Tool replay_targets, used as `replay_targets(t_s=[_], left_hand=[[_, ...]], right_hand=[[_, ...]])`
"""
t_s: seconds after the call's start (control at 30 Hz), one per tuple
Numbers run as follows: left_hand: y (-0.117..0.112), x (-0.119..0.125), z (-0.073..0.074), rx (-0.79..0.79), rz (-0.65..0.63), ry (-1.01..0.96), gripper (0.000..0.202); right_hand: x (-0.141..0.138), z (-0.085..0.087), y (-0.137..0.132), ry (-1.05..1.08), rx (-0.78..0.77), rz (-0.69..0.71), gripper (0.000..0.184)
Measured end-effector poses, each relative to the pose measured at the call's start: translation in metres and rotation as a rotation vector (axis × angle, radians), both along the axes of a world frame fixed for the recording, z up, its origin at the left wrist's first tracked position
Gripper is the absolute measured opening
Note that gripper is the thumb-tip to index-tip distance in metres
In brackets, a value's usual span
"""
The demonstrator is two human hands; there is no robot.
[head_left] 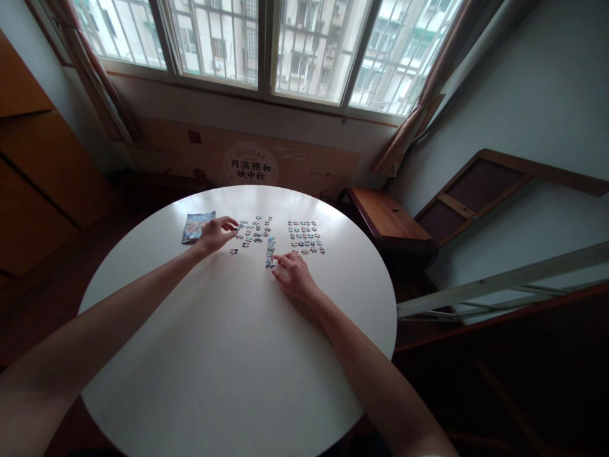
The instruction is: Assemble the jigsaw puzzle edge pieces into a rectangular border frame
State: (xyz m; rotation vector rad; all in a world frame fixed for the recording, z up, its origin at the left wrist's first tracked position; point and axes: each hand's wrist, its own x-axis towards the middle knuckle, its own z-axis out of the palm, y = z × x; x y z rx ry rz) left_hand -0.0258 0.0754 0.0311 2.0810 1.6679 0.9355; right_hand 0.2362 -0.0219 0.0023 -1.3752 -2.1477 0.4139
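Observation:
My left hand [217, 235] reaches over the left group of loose jigsaw puzzle pieces [257, 240]. Its thumb and fingers close around a small dark piece at the group's left edge, partly hidden by the fingertips. Farther right, my right hand [295, 275] rests low on the table with its fingers apart. The fingertips touch the lower right side of a narrow upright strip of joined puzzle pieces [271, 244]. Behind my left wrist lies a blue picture sheet or packet [194, 227], its right part covered by the hand.
More puzzle pieces [305, 232] lie in loose rows right of the strip. Everything sits on a round white table [228, 355]. Beyond its right edge stands a low wooden stool or bench [385, 216]. A printed banner [304, 149] hangs under the barred windows.

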Motion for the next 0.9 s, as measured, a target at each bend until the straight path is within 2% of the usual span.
replay_targets(t_s=[0.07,0.17,0.27,0.4,0.6,0.9], left_hand=[[-0.011,0.014,0.000,-0.016,-0.086,-0.222,0.028],[-0.034,0.039,-0.001,-0.148,-0.194,-0.528,0.032],[-0.055,0.058,-0.005,-0.238,-0.233,-0.662,0.032],[-0.067,0.070,-0.013,-0.234,-0.278,-0.708,0.032],[-0.067,0.074,-0.023,-0.159,-0.306,-0.672,0.029],[-0.072,0.075,-0.026,-0.182,-0.307,-0.660,0.030]], right_hand=[[-0.001,0.000,0.000,0.060,0.037,-0.015,0.031],[-0.004,0.004,-0.002,0.175,0.117,-0.042,0.025],[-0.005,0.009,-0.004,0.245,0.153,-0.034,0.020],[-0.005,0.010,-0.006,0.268,0.161,0.001,0.016],[-0.005,0.009,-0.006,0.225,0.165,0.016,0.015],[-0.006,0.005,-0.005,0.177,0.173,-0.007,0.010]])
